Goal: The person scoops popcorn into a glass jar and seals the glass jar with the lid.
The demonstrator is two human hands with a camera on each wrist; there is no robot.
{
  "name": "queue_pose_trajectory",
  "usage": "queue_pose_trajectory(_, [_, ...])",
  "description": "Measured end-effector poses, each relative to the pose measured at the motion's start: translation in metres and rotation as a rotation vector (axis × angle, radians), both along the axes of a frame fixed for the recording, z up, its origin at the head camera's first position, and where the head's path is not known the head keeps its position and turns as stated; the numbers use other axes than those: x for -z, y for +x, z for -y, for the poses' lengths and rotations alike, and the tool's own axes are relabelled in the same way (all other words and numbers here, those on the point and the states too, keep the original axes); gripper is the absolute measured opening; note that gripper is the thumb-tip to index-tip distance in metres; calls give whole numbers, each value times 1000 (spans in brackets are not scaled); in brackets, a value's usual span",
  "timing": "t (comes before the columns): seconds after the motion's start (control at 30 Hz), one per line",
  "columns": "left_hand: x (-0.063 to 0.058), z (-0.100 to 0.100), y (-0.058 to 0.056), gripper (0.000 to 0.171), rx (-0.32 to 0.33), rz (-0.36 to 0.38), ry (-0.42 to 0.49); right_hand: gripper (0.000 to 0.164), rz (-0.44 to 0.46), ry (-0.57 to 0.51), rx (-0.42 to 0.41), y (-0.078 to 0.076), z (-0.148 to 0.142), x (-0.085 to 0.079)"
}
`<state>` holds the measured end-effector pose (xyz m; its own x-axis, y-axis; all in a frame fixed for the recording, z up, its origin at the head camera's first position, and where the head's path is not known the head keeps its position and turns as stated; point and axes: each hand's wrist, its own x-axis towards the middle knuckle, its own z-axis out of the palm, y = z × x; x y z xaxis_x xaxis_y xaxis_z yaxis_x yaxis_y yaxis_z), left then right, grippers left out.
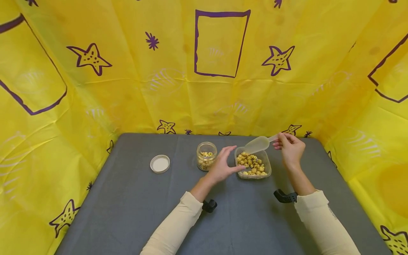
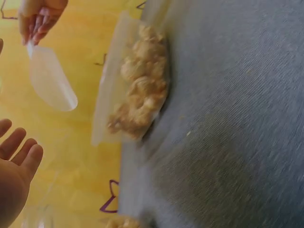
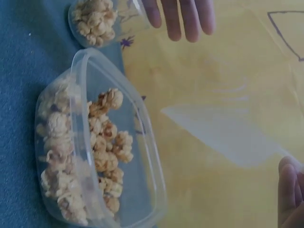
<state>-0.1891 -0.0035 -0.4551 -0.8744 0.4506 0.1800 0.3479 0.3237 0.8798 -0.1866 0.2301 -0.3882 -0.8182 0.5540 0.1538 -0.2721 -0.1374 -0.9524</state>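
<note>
In my right hand I pinch the handle of a translucent white scoop; its bowl hangs over the back of a clear plastic container. Caramel popcorn partly fills that container. The scoop appears to carry nothing in the right wrist view. My left hand has its fingers extended and thumb spread, at the container's left side, and holds nothing. Just behind it stands a clear jar with popcorn inside, its lower right partly covered by the hand.
A round white-centred lid lies on the grey-covered table, left of the jar. Yellow cloth with purple drawings rises behind the table and along both sides.
</note>
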Motion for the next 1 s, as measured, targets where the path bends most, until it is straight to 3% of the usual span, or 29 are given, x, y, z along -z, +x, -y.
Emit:
queue_pose_trajectory(0.17, [12, -10, 2, 79, 9, 17, -41, 7, 27, 14, 9, 1, -6, 7])
queue_pose_trajectory(0.73, [36, -25, 1, 89, -81, 106, -196, 14, 83, 87, 35, 0, -16, 28])
queue_pose_trajectory(0.83, [41, -26, 0, 90, -89, 114, -214, 8, 90, 132, 41, 1, -15, 30])
queue_pose_trajectory(1.0, [46, -26, -2, 90, -91, 125, -227, 24, 112, 313, 20, 3, -10, 30])
